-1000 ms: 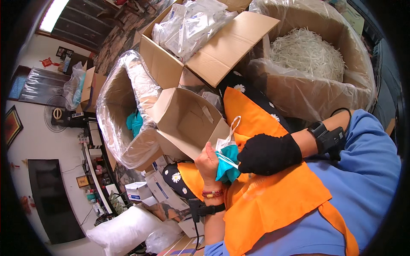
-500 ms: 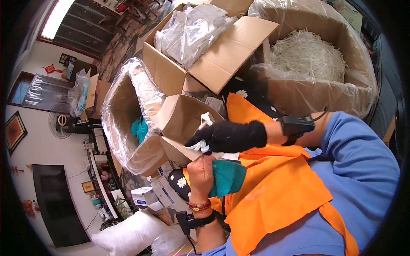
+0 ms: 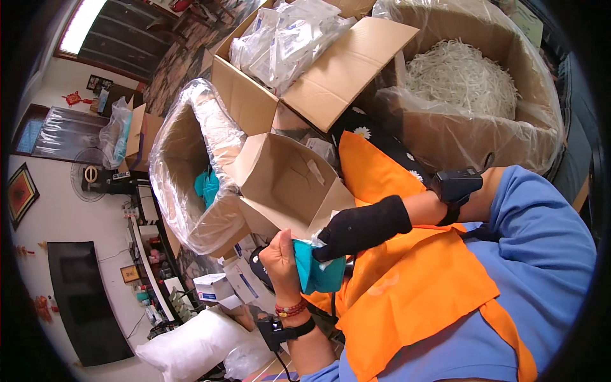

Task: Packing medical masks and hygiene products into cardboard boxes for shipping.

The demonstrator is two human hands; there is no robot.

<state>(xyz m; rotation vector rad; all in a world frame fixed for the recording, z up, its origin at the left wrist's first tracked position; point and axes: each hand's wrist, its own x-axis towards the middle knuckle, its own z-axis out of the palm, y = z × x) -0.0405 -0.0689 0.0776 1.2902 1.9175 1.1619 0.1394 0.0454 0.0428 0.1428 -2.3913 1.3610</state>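
Note:
My bare left hand (image 3: 280,258), with a red beaded bracelet at the wrist, is closed on the rim of a small teal fabric pouch (image 3: 321,274). My right hand (image 3: 359,232), in a black glove, has its fingers at the mouth of the pouch, pressing on a white, crumpled material (image 3: 316,242) there. The fingertips of my right hand are partly hidden inside the pouch. Just beyond both hands stands an open cardboard box (image 3: 286,175), with a small white strip on its inner wall.
A plastic-lined box (image 3: 197,159) at left holds teal pieces (image 3: 207,186). At the far right, a large lined carton (image 3: 477,137) contains a heap of pale shredded strips (image 3: 461,79). Another carton (image 3: 245,99) holds clear plastic packets (image 3: 289,41). An orange apron (image 3: 407,299) covers my lap.
My right hand has come down from above the box to the pouch, bringing the white material to its mouth. My left hand and the pouch have shifted slightly left, and the pouch is turned.

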